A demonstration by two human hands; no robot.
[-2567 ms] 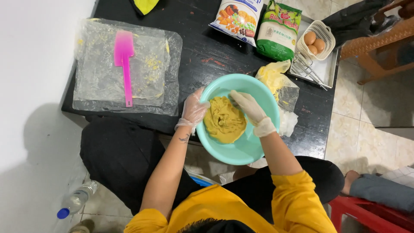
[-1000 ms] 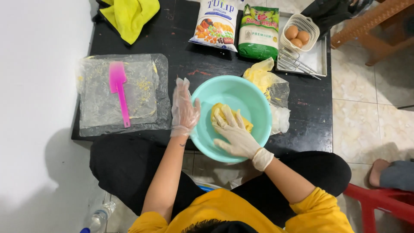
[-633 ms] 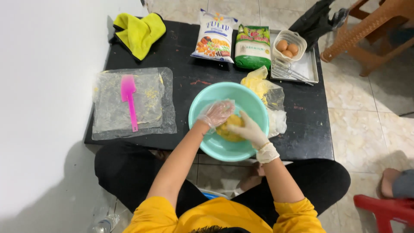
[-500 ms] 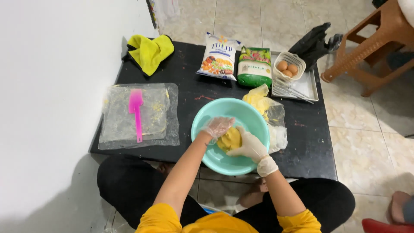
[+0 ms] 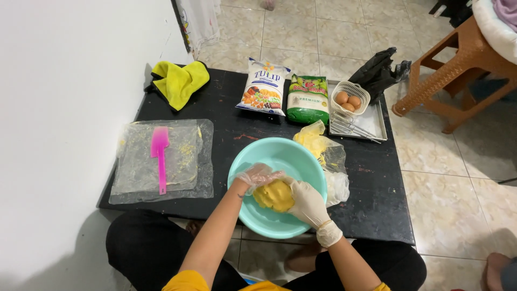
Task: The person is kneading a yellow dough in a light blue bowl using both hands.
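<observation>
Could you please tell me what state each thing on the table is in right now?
Dough: one yellow lump in the bowl.
Left hand: gloved, on the dough.
Right hand: gloved, on the dough.
Spatula: lying flat on the plastic sheet.
Cloth: crumpled.
Egg basket: holding eggs.

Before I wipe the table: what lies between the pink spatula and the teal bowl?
In the head view, only the clear plastic sheet under the spatula, then bare black table up to the bowl.
</observation>
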